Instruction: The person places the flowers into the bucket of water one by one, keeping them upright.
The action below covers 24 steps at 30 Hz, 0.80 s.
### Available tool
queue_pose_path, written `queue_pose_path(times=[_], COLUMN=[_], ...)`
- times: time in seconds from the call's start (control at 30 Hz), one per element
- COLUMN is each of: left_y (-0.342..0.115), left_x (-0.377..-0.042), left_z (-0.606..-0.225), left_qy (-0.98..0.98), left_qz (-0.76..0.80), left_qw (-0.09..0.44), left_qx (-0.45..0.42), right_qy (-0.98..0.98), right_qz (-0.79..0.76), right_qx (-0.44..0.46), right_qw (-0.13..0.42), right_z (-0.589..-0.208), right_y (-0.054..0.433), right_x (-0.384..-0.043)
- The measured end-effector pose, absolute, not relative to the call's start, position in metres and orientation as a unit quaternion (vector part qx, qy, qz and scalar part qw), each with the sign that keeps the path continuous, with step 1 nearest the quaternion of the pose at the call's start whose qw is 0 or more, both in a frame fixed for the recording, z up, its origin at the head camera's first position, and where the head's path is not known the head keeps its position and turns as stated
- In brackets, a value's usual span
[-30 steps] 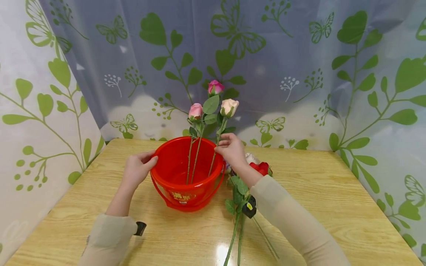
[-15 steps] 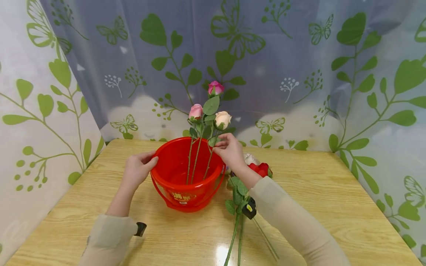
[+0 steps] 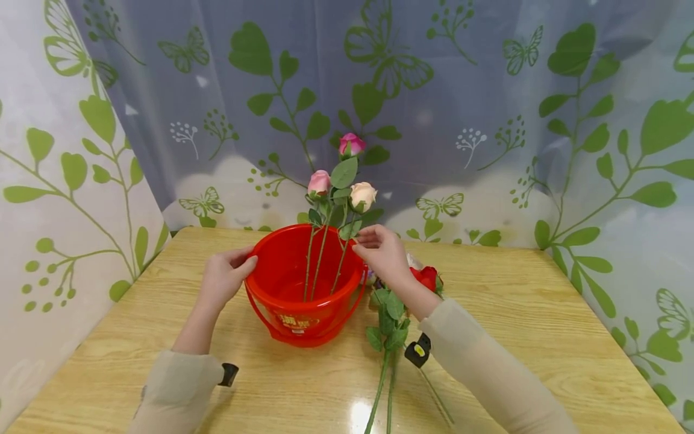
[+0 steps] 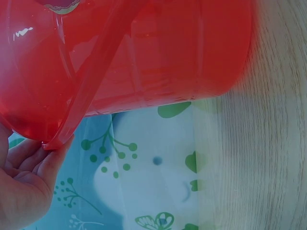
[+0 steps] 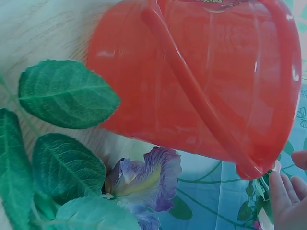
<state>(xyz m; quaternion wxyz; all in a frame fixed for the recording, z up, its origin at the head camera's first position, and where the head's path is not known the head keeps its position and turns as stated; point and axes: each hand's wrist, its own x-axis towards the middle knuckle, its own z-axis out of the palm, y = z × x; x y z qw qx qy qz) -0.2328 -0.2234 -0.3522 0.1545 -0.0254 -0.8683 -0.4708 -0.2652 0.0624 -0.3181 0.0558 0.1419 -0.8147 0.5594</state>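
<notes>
A red bucket (image 3: 303, 331) stands on the table with three artificial roses in it: a light pink rose (image 3: 319, 182), a magenta rose (image 3: 352, 144) and a cream rose (image 3: 363, 196). My left hand (image 3: 225, 276) grips the bucket's left rim, thumb on top and fingers outside, as the left wrist view also shows. By the right rim, my right hand (image 3: 384, 256) is just right of the cream rose's stem, with thumb and fingers apart in the right wrist view. A red rose (image 3: 427, 278) lies right of the bucket, partly behind my right forearm.
Green stems with leaves (image 3: 387, 313) lie on the wooden table (image 3: 515, 313) right of the bucket. A purple flower (image 5: 144, 179) lies close to the bucket's side. A patterned curtain (image 3: 461, 90) hangs behind the table.
The cream rose has come down and leftward, now leaning among the other two. My right hand has let go of its stem and moved slightly right. My left hand stays on the rim.
</notes>
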Motion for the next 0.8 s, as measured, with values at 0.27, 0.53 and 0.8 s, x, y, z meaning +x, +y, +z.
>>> queue_pose_path(times=[0.27, 0.53, 0.8], left_y=[-0.222, -0.223, -0.222], left_x=[-0.233, -0.232, -0.231], left_z=[-0.353, -0.352, -0.352], left_qy=[-0.866, -0.869, -0.871], left_qz=[-0.477, -0.472, -0.465], left_qw=[0.149, 0.148, 0.156], left_qx=[-0.026, -0.022, -0.029], right_qy=[-0.816, -0.834, -0.848], right_qz=[0.561, 0.535, 0.517], right_qx=[0.135, 0.120, 0.097], right_qw=[0.044, 0.060, 0.068], right_z=[-0.320, -0.330, -0.340], right_y=[0.085, 0.114, 0.141], right_x=[-0.254, -0.249, -0.245])
